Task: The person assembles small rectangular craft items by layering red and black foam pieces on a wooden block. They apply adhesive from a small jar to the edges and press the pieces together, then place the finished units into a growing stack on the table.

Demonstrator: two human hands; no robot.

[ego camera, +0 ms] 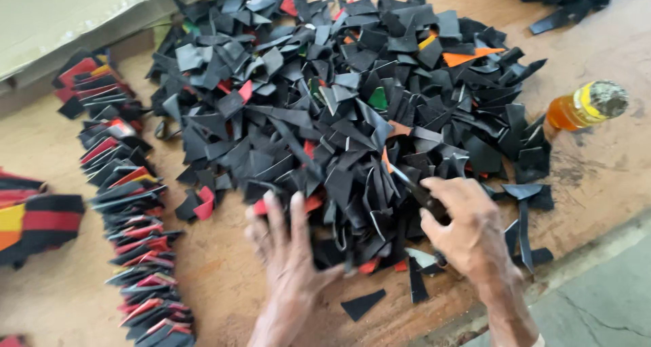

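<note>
Left hand (288,252) flat, fingers spread apart, pressed onto the near edge of the scrap pile (352,96), fingertips on black pieces and just beside a red one. Empty as far as can be seen, clamped on nothing.

Right hand (464,232) curled shut around the dark handle of a tool (413,188), likely a knife or shears; exact kind too blurred to tell. Long axis of the tool slanted from lower right to upper left, the slim end pointing up and left into the pile, toward the orange scrap (386,158) just beyond its tip. Handle end hidden in the fist.

Hands near each other at the pile's near edge, not touching, with a clump of black pieces between them.

Pile mostly black, angular offcuts, with a few red, orange and green bits mixed in, spread over a brown worktop (224,266). One loose black triangle (363,304) alone on the worktop between the two wrists.

To the left, a long row of stacked pieces (132,225), black with red and yellow edges, running toward the viewer. Farther left, striped strips (37,218) in black, red and yellow. At the right, well apart from the hands, an orange bottle (584,105) lying tilted on the worktop. Cardboard (61,15) at the upper left.
</note>
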